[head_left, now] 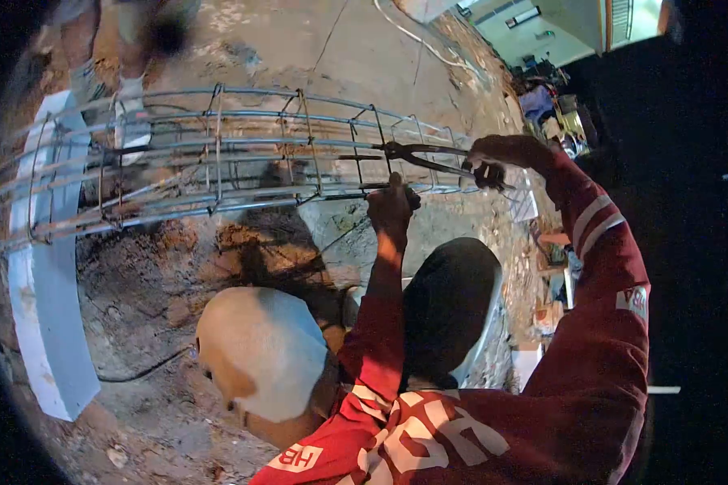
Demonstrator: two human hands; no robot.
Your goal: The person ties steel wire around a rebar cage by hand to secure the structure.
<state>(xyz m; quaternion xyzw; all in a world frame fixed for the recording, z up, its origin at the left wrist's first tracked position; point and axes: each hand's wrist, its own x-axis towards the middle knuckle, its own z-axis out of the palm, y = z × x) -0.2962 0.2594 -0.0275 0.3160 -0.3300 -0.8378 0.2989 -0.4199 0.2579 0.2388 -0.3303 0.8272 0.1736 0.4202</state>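
Cage axis: the rebar cage (pixel 218 153) lies on its side, its long axis running from the left edge of the view to the right, its right end near the hands.
Cage place: raised above the dug, reddish ground (pixel 154 283), with a white board (pixel 48 307) under its left end.
Cage look: several grey long bars side by side, ringed at intervals by rectangular stirrups; thin wire shows at some crossings, and the metal is dull and partly rusty.
Pincers axis: the pincers (pixel 429 158) lie almost level along the cage, head to the left at a stirrup near the cage's right end, handles running right.
Left hand: the left hand (pixel 392 206) is closed in a fist round a lower long bar, just below the pincer head.
Right hand: the right hand (pixel 493 158) is wrapped round both pincer handles, squeezing them near together.
Jaws: whether they bite on wire cannot be told.
Beyond the cage: another person's legs (pixel 109 73) stand at its far left side, blurred.
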